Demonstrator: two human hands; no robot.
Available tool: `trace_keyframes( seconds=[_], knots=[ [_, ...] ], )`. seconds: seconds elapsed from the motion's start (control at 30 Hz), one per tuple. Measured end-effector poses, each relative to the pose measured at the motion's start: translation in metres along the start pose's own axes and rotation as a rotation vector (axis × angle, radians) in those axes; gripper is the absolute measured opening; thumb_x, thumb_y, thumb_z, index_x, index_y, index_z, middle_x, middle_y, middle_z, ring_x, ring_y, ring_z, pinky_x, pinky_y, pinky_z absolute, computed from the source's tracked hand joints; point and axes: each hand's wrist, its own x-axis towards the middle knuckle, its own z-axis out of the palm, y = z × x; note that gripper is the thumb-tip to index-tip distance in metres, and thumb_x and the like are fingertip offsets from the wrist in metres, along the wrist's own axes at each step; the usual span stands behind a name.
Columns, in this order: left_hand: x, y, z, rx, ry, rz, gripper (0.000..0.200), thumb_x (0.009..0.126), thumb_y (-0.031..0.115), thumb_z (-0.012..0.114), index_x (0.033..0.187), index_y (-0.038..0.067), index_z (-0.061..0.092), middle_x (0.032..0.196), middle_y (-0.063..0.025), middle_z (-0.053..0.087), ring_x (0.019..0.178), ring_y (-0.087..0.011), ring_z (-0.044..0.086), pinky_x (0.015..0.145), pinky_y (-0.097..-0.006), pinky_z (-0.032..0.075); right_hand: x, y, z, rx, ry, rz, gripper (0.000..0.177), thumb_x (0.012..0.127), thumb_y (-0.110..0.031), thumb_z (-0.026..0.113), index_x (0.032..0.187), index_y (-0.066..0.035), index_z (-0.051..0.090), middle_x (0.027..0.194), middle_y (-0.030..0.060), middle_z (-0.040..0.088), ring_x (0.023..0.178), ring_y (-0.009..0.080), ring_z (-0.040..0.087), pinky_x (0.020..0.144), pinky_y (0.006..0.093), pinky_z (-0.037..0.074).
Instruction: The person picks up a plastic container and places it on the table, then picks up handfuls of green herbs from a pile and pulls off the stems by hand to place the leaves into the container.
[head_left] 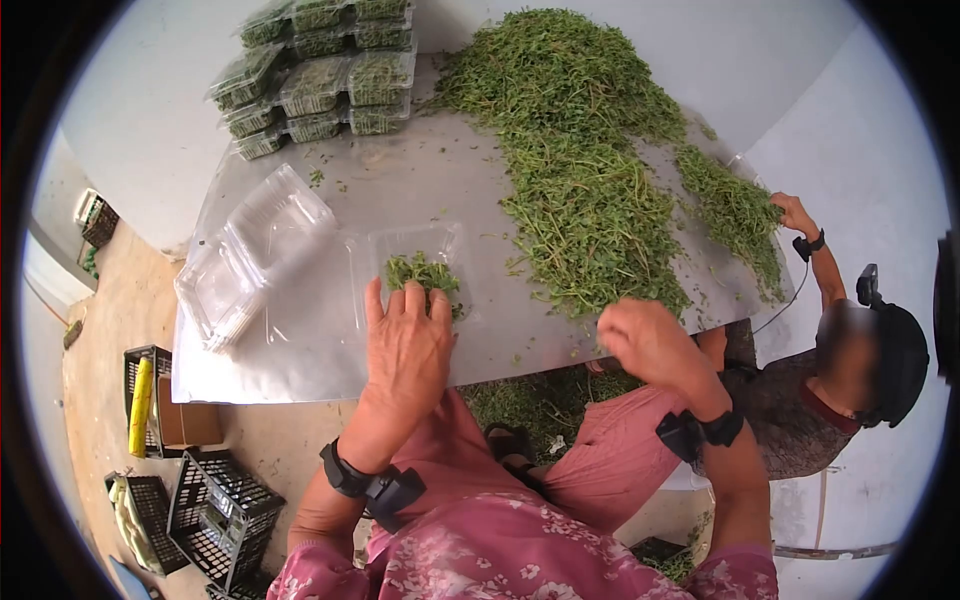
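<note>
My left hand (408, 340) rests with fingers spread on a small heap of green sprigs (424, 268) inside an open clear plastic clamshell box (390, 240). Its fingertips press into the greens, and the thumb side is partly hidden. At the near edge of a large pile of leafy green stems (600, 215), my right hand (645, 335) is curled closed; whatever its fingers hold is hidden. A stack of empty clear clamshell boxes (255, 250) lies on the metal table left of my left hand.
Filled clamshell boxes (315, 85) are stacked at the back left of the metal table (300, 370). At the right, a co-worker (810, 400) has a hand (793, 213) at a smaller heap of greens (730, 205). Black plastic crates (225, 520) stand on the floor at left.
</note>
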Motion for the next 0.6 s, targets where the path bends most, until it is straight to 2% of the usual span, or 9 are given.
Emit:
trace_keyframes(
  seconds=[0.07, 0.17, 0.27, 0.37, 0.47, 0.6],
  knots=[
    [-0.001, 0.003, -0.003, -0.015, 0.019, -0.010, 0.045, 0.074, 0.019, 0.071, 0.113, 0.001, 0.056, 0.104, -0.0148, 0.053, 0.103, -0.0303, 0.052, 0.108, -0.0525, 0.022, 0.016, 0.004, -0.003, -0.015, 0.158, 0.002, 0.013, 0.079, -0.011, 0.064, 0.085, -0.001, 0.058, 0.072, 0.0143, 0.056, 0.072, 0.0351, 0.057, 0.065, 0.0432, 0.045],
    [-0.004, 0.003, 0.000, -0.015, 0.059, -0.033, 0.045, 0.074, 0.019, 0.071, 0.113, 0.001, 0.056, 0.105, -0.0139, 0.052, 0.103, -0.0299, 0.051, 0.108, -0.0546, 0.021, 0.036, 0.005, 0.003, -0.067, 0.147, 0.107, 0.013, 0.078, -0.010, 0.065, 0.085, -0.001, 0.057, 0.079, 0.0151, 0.056, 0.078, 0.0354, 0.057, 0.068, 0.0440, 0.044],
    [-0.007, -0.002, 0.004, -0.024, 0.005, -0.045, 0.044, 0.074, 0.018, 0.071, 0.112, 0.002, 0.056, 0.102, -0.0135, 0.052, 0.101, -0.0292, 0.051, 0.108, -0.0550, 0.020, 0.050, 0.009, 0.022, -0.101, 0.134, 0.151, 0.015, 0.078, -0.010, 0.067, 0.083, -0.001, 0.057, 0.088, 0.0167, 0.055, 0.081, 0.0350, 0.056, 0.069, 0.0441, 0.043],
    [-0.007, -0.006, 0.006, -0.033, 0.033, -0.030, 0.040, 0.073, 0.017, 0.071, 0.107, 0.003, 0.057, 0.097, -0.0120, 0.052, 0.098, -0.0282, 0.051, 0.108, -0.0547, 0.021, 0.056, 0.014, 0.033, -0.122, 0.015, 0.202, 0.015, 0.078, -0.009, 0.066, 0.084, 0.000, 0.056, 0.093, 0.0175, 0.054, 0.084, 0.0348, 0.054, 0.071, 0.0433, 0.043],
    [-0.004, -0.009, 0.006, -0.027, 0.022, -0.012, 0.038, 0.072, 0.017, 0.072, 0.104, 0.003, 0.057, 0.092, -0.0107, 0.052, 0.094, -0.0276, 0.052, 0.107, -0.0546, 0.022, 0.060, 0.021, 0.029, -0.031, 0.088, 0.149, 0.014, 0.077, -0.006, 0.066, 0.086, -0.001, 0.057, 0.090, 0.0152, 0.057, 0.082, 0.0322, 0.060, 0.069, 0.0390, 0.048],
    [-0.002, -0.012, 0.008, -0.020, 0.004, -0.005, 0.036, 0.072, 0.017, 0.072, 0.102, 0.003, 0.057, 0.089, -0.0100, 0.052, 0.092, -0.0273, 0.052, 0.106, -0.0544, 0.024, 0.067, 0.025, 0.014, 0.433, 0.163, 0.224, 0.011, 0.081, -0.007, 0.066, 0.083, -0.002, 0.056, 0.073, 0.0049, 0.058, 0.064, 0.0142, 0.057, 0.057, 0.0287, 0.046]
  ],
)
